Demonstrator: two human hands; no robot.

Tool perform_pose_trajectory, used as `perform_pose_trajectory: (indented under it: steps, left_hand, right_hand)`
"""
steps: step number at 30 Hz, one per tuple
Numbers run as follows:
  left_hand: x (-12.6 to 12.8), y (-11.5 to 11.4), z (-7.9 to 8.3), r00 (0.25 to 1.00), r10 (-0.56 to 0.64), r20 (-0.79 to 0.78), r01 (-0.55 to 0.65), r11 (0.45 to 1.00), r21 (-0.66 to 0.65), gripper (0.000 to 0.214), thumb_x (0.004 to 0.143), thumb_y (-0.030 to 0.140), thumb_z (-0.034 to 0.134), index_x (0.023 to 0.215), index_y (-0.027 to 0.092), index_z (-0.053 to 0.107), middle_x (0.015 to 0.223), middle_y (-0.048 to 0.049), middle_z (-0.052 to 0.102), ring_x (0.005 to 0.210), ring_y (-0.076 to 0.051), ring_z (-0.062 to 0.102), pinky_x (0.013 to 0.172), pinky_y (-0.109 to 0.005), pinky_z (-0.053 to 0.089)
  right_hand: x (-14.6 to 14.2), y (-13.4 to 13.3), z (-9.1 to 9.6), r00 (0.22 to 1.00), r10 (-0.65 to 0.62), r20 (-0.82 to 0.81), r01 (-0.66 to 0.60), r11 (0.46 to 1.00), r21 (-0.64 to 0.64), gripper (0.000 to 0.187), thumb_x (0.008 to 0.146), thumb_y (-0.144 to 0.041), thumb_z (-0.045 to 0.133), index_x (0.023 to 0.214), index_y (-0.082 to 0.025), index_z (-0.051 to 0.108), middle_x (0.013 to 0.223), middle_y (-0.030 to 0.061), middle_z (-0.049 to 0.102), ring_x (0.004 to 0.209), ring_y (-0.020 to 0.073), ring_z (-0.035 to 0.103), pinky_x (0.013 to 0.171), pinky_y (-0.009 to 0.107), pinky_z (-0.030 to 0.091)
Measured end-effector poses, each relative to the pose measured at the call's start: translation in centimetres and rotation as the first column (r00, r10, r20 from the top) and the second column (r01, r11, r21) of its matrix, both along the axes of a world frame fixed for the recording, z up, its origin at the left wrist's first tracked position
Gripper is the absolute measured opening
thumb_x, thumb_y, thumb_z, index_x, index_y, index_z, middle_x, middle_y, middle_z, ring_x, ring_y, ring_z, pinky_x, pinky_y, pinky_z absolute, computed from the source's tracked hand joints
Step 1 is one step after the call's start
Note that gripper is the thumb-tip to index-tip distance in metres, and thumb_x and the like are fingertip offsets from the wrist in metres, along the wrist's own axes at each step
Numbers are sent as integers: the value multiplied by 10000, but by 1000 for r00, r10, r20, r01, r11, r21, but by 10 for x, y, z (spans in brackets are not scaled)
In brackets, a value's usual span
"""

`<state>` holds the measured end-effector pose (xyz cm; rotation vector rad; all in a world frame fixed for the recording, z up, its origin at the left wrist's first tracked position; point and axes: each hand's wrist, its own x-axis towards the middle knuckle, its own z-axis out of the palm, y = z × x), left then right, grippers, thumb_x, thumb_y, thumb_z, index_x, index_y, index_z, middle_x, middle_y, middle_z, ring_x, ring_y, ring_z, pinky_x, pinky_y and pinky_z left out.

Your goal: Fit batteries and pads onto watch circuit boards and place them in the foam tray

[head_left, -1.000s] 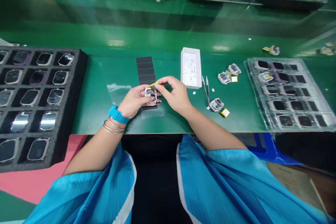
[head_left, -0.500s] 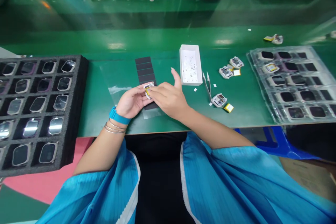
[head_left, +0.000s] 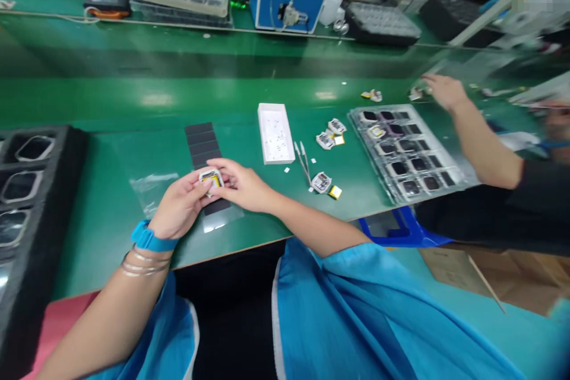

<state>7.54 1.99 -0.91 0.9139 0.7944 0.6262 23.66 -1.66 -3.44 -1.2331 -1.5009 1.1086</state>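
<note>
My left hand is closed on a small white smartwatch case with a yellow-edged battery in it, the thumb lying on top. From the other side my right hand grips the same case with thumb and fingers. Beneath the hands lies a strip of black adhesive pads on a clear film. To the right, tweezers rest beside an opened watch case whose yellow-edged battery hangs out. Two more opened cases lie behind them.
A white box holding tiny parts stands mid-table. At left is a black foam tray of watch bodies; at right, clear plastic trays with watch parts. Beyond these, a co-worker's arm reaches over the bench. A blue machine sits on the shelf.
The view has swung to the right, bringing a co-worker's arm into sight. My right hand has gone from lying flat over the watch case to gripping its edge; the left thumb now presses on top.
</note>
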Motion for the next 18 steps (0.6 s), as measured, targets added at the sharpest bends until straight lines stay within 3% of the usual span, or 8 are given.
perform_pose_trajectory:
  steps: [3,9,12,14,16,18]
  left_hand:
    - [0,0,-1,1000,-5,-15,6,1000,31,355,696,339,841,1015,213,747,1059,-79,754,976,-232,717,876,-315,604]
    - [-4,-2,-6,999,-7,-44,12,993,114,340,700,340,837,1012,233,752,987,-55,769,907,-226,727,780,-260,615]
    - [-4,-7,-3,998,-31,-47,35,995,94,341,726,317,821,1050,240,745,1018,-64,767,922,-229,729,760,-255,614]
    - [-6,-12,4,1000,-22,-5,22,1000,-17,354,752,308,802,1095,255,733,1064,-74,760,932,-230,733,755,-270,617]
    - [-13,-13,16,996,33,84,-20,989,-146,395,773,316,780,1159,264,711,1141,-90,739,979,-240,728,803,-299,613]
    - [-27,-11,30,982,105,158,-73,979,-192,465,783,331,765,1234,259,677,1207,-111,711,1060,-261,706,892,-340,589]
  right_hand:
    - [-2,-4,4,1000,29,-2,-29,999,-14,500,837,-165,669,1311,-243,527,1189,41,685,1008,158,683,919,306,555]
    - [-13,-18,18,984,-72,163,60,995,80,404,888,-186,591,1284,-266,578,1216,12,688,983,159,687,925,292,546]
    - [7,-21,33,972,44,232,-66,994,88,466,902,-269,613,1361,-284,532,1320,35,645,1087,204,675,968,345,547]
    - [42,-21,53,942,165,293,-198,976,90,525,880,-366,670,1380,-310,521,1415,52,578,1228,246,611,1025,387,524]
    - [91,-11,76,920,18,391,-109,971,211,399,861,-383,699,1250,-316,633,1376,88,603,1214,274,615,952,391,555]
    - [136,19,95,855,-316,411,123,893,432,215,854,-398,712,1040,-292,721,1139,121,705,998,233,690,818,346,567]
